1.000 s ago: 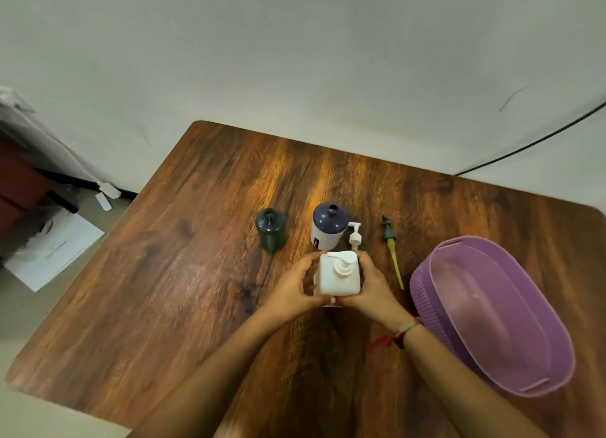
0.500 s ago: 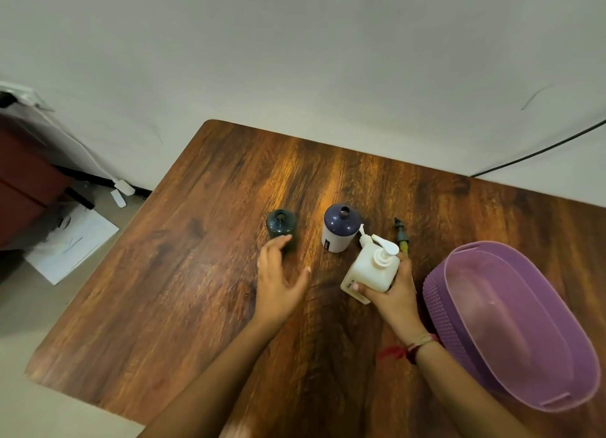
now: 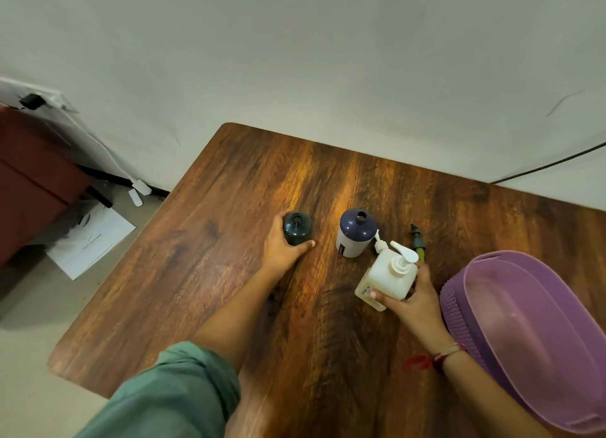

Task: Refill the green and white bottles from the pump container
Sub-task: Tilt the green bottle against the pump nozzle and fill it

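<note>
A small dark green bottle (image 3: 297, 227) stands uncapped on the wooden table (image 3: 229, 273), and my left hand (image 3: 283, 250) wraps around its near side. To its right stands the white bottle (image 3: 354, 237) with a dark blue shoulder and an open neck. My right hand (image 3: 414, 298) holds the square white pump container (image 3: 387, 278) tilted, lifted just right of the white bottle, its nozzle pointing up and away. A small white pump head (image 3: 379, 243) lies between them.
A green-yellow pump with its tube (image 3: 418, 242) lies on the table behind the container. A purple oval basket (image 3: 459, 309) sits at the right, close to my right wrist. The table's left edge drops to a floor with papers (image 3: 91, 240).
My left hand let go of the pump container, reached left and forward, and closed on the green bottle. My right hand carried the container to the right and tilted it.
</note>
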